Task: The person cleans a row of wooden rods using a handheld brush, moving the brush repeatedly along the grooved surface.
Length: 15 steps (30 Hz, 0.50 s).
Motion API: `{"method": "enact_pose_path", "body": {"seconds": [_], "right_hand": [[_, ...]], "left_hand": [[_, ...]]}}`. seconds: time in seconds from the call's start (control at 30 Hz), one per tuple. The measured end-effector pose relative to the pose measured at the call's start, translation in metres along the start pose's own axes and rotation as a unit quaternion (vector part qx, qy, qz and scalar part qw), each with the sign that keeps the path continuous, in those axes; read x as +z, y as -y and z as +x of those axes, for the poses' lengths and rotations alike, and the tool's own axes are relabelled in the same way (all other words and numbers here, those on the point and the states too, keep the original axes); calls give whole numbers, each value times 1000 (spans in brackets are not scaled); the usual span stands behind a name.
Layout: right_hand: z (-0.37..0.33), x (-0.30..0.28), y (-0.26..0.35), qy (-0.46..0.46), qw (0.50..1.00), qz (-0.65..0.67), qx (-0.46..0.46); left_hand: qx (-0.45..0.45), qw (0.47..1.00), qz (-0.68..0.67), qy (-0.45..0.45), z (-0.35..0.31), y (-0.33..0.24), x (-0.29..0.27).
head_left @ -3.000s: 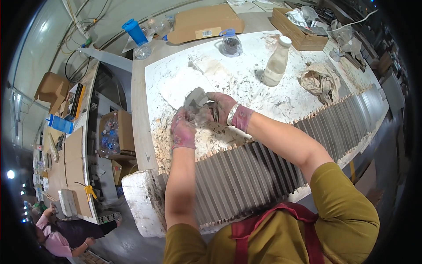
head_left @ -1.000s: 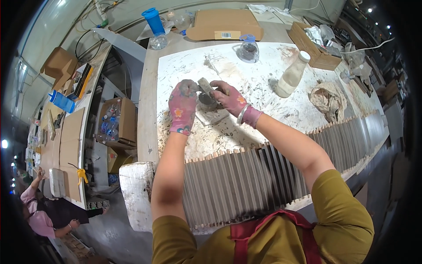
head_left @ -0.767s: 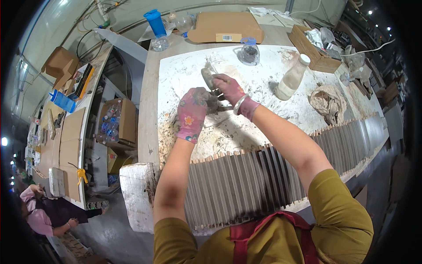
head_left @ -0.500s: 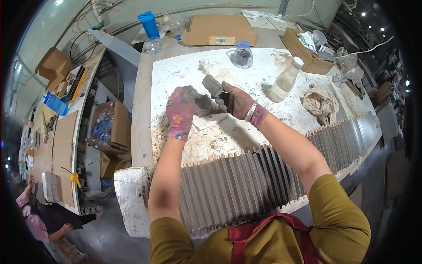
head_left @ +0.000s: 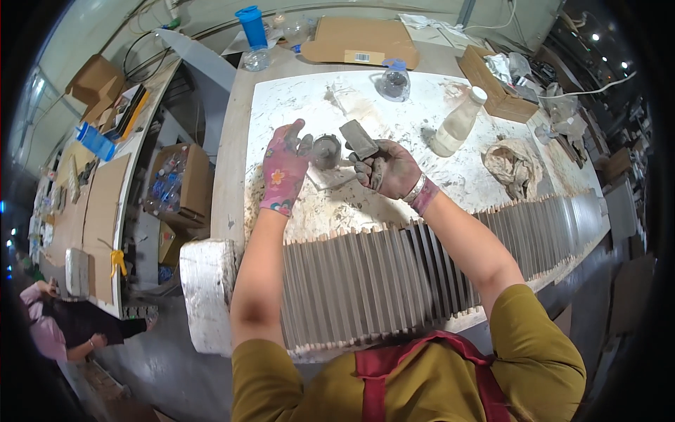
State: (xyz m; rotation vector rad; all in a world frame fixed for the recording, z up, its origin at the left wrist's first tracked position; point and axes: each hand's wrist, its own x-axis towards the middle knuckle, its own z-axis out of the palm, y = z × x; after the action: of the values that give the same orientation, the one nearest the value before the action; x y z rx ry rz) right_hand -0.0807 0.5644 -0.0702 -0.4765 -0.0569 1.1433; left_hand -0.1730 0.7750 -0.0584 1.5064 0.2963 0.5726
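My left hand [head_left: 285, 165], in a pink flowered glove, holds a small round grey lump [head_left: 325, 150] above the white stained table top [head_left: 394, 119]. My right hand [head_left: 390, 169], in a dirty glove, grips a flat grey rectangular block [head_left: 358, 138] right beside the lump. Both hands hover over a pale flat slab [head_left: 330, 176] lying on the table.
A long row of upright grey slats [head_left: 394, 274] runs along the near table edge. A milky plastic bottle [head_left: 457, 126], a clear bottle [head_left: 394, 79], a crumpled rag [head_left: 515, 163], cardboard boxes [head_left: 503, 88] and a blue cup [head_left: 252, 24] stand farther back. A person [head_left: 63, 327] crouches at lower left.
Both hands stayed together over the table, shifting slightly. The grey block has tilted in my right hand, and the round lump now shows in my left.
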Motion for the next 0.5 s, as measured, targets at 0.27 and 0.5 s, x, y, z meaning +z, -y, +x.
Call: {"method": "enact_pose_path", "body": {"seconds": [0.27,0.5], "right_hand": [[-22,0,-4,44,997,9,70],[-25,-8,9,99,981,-163,37]], "left_hand": [[72,942,327,-34,-95,-35,-27],[100,913,395,1,-99,-27,-30]]}}
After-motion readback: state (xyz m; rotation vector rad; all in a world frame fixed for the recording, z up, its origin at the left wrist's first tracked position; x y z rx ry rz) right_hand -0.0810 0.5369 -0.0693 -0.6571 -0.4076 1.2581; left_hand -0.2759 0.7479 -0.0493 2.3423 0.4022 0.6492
